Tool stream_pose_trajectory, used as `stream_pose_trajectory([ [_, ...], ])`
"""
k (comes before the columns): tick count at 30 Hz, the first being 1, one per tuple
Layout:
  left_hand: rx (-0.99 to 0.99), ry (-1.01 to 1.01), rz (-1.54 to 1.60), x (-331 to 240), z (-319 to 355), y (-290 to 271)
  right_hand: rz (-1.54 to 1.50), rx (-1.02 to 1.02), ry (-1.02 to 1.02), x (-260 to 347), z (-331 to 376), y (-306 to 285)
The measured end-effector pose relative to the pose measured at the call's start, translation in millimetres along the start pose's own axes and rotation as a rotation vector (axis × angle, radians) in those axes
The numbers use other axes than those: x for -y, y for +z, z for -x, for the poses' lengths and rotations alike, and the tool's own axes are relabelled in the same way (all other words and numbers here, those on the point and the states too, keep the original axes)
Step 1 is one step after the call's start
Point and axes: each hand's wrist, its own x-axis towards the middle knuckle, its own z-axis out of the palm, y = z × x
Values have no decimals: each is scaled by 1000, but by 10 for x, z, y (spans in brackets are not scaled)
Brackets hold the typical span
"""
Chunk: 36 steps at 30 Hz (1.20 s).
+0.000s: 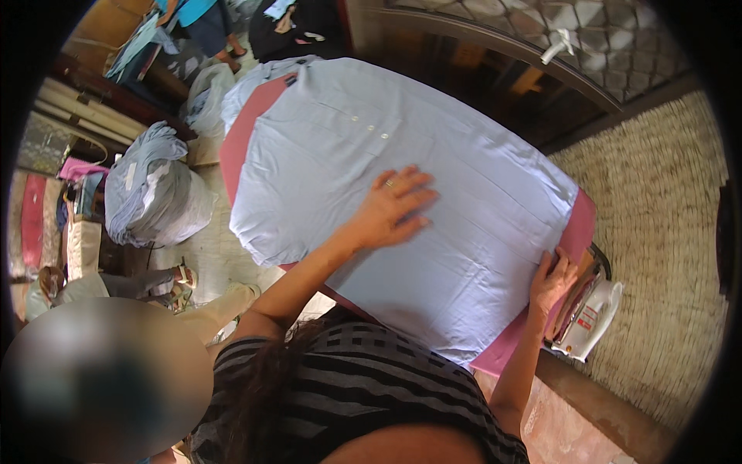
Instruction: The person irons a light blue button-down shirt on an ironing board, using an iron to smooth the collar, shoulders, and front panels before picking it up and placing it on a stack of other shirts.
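A light blue buttoned shirt lies spread out over a pink-covered ironing board. Its small pale buttons show toward the far side, and faint creases run along the cloth. Over the middle of the shirt is my left hand, fingers spread and slightly blurred, with a ring on one finger; whether it presses on the cloth I cannot tell. At the right end of the board, my right hand rests on the shirt's hem with its fingers stretched out. Neither hand holds anything that I can see.
A white iron stands at the board's right end, close to my right hand. Bundled clothes in a plastic bag sit on the floor at left. One person is close at my left; another in blue stands far back. A dark-framed door is beyond the board.
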Motion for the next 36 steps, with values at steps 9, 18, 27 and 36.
stream_pose_trajectory([
  [9,-534,-754,-574,1858,836,-1230,20,35,31,18,-19,-2],
  [18,-487,-878,-309,2270,731,-1490,77,30,40,-85,-17,26],
  [27,-204,-831,-392,2825,-665,-1412,91,65,111,13,-46,49],
  [36,-344,-730,201,3182,-730,-1414,116,32,51,17,42,-68],
])
